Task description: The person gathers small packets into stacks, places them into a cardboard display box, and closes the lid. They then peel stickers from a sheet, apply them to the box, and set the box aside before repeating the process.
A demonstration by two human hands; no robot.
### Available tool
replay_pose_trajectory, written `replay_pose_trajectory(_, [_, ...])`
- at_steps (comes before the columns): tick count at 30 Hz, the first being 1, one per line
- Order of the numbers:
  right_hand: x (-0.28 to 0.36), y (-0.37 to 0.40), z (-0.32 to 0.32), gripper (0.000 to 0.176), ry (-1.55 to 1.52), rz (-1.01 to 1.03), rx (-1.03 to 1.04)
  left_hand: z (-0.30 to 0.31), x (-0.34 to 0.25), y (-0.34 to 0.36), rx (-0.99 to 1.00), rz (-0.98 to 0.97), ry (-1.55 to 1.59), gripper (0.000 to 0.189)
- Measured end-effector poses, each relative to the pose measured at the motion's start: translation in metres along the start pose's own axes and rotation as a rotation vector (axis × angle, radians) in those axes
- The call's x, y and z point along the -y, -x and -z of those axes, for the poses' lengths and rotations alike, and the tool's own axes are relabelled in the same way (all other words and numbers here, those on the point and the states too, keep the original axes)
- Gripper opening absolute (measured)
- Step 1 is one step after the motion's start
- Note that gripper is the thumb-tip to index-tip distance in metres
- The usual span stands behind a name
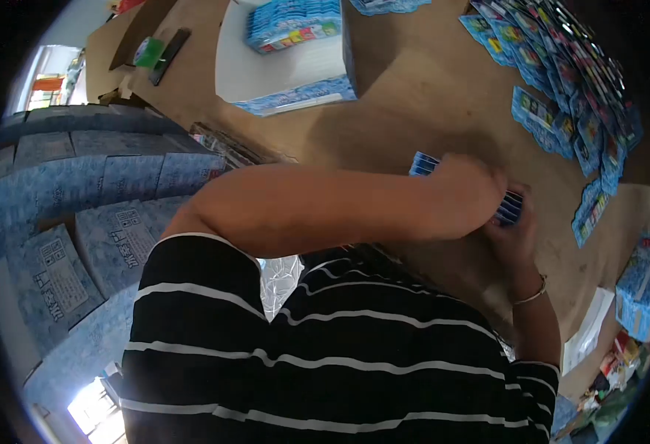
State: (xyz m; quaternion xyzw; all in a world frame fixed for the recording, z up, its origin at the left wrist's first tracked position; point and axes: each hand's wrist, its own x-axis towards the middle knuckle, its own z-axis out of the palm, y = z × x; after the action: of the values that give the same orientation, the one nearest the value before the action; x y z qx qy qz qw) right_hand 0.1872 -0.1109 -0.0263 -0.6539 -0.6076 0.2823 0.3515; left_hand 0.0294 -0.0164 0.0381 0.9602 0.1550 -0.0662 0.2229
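A stack of small blue printed packets (423, 164) is held over the brown tabletop, its edges showing dark and light stripes. My left hand (464, 194) reaches across from the left and is closed over the middle of the stack, hiding most of it; its fingertips are out of sight. My right hand (516, 235), with a bracelet at the wrist, has its fingers wrapped round the right end. Nearest on the right lies a spread pile of similar packets (543, 118). Above the left forearm stands an open white box (281, 78) with rows of blue packets (295, 28) inside.
Blue printed cartons (129, 237) are stacked at the left, beside the brown table (406, 89). A dark bar-shaped object (170, 57) and a green roll (148, 52) lie at the upper left. A blue box (639, 288) sits at the right edge, near colourful wrappers (621, 362).
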Motion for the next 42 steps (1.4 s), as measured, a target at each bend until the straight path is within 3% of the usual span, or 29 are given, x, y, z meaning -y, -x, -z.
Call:
replay_pose_trajectory(1, [0.000,0.000,0.000,0.062,0.014,-0.060,0.012,-0.001,-0.001,0.001,-0.155,0.095,0.023,0.033])
replay_pose_trajectory(2, [0.003,-0.002,0.000,0.062,0.019,-0.043,0.012,-0.001,0.004,0.003,-0.170,0.101,0.015,0.033])
replay_pose_trajectory(4, [0.020,-0.011,-0.005,0.067,-0.234,0.109,-0.039,0.018,0.011,0.020,-0.141,0.055,0.028,0.034])
replay_pose_trajectory(5, [0.035,-0.020,-0.006,0.067,-0.238,0.117,-0.037,0.031,0.015,0.033,-0.213,0.107,-0.006,0.033])
replay_pose_trajectory(6, [0.059,-0.035,-0.004,0.067,-0.393,0.257,-0.093,0.058,0.017,0.055,-0.285,0.153,-0.041,0.032])
replay_pose_trajectory(7, [0.080,-0.049,-0.005,0.067,-0.546,0.398,-0.149,0.079,0.029,0.079,-0.522,0.128,-0.168,0.040])
replay_pose_trajectory(8, [0.094,-0.062,-0.007,0.066,-0.307,0.486,-0.139,0.106,0.037,0.103,-0.738,0.142,-0.210,0.052])
replay_pose_trajectory(10, [0.120,-0.085,-0.029,0.059,0.040,0.643,-0.041,0.148,0.085,0.143,-0.637,0.584,-0.075,0.061])
replay_pose_trajectory(12, [0.147,-0.094,-0.078,0.057,-0.031,0.676,0.130,0.158,0.119,0.158,-0.593,0.636,-0.024,0.061])
replay_pose_trajectory(15, [0.164,-0.111,-0.130,0.049,0.025,0.708,0.088,0.152,0.160,0.169,-0.426,0.764,0.140,0.062])
replay_pose_trajectory(16, [0.163,-0.117,-0.141,0.046,0.141,0.642,0.083,0.144,0.168,0.167,-0.427,0.765,0.139,0.062])
replay_pose_trajectory(18, [0.156,-0.121,-0.151,0.043,0.260,0.575,0.087,0.119,0.184,0.159,-0.403,0.469,-0.230,0.072])
replay_pose_trajectory(19, [0.151,-0.123,-0.152,0.041,0.270,0.595,0.086,0.112,0.196,0.155,-0.411,0.367,-0.213,0.072])
replay_pose_trajectory(23, [0.152,-0.123,-0.147,0.038,0.261,0.608,0.118,0.104,0.216,0.132,-0.250,0.475,-0.230,0.073])
replay_pose_trajectory(25, [0.152,-0.120,-0.147,0.038,0.244,0.599,0.127,0.103,0.216,0.124,-0.195,0.627,-0.250,0.072])
replay_pose_trajectory(29, [0.150,-0.118,-0.147,0.040,0.202,0.589,0.161,0.085,0.220,0.124,-0.305,0.444,-0.607,0.076])
replay_pose_trajectory(31, [0.147,-0.116,-0.149,0.041,0.187,0.600,0.158,0.073,0.217,0.119,-0.357,0.463,-0.717,0.094])
replay_pose_trajectory(34, [0.149,-0.115,-0.146,0.045,0.183,0.575,0.203,0.071,0.218,0.117,-0.225,0.528,-0.675,0.103])
replay_pose_trajectory(36, [0.151,-0.115,-0.148,0.047,0.207,0.527,0.242,0.076,0.220,0.120,-0.293,0.523,-0.689,0.098])
replay_pose_trajectory(38, [0.142,-0.113,-0.146,0.051,0.090,0.644,0.089,0.077,0.230,0.112,-0.382,0.502,-0.628,0.093])
replay_pose_trajectory(40, [0.138,-0.103,-0.124,0.053,-0.008,0.698,0.128,0.076,0.235,0.106,-0.363,0.488,-0.580,0.091])
replay_pose_trajectory(42, [0.118,-0.085,-0.085,0.049,-0.071,0.622,0.107,0.080,0.238,0.102,-0.308,0.510,-0.558,0.093])
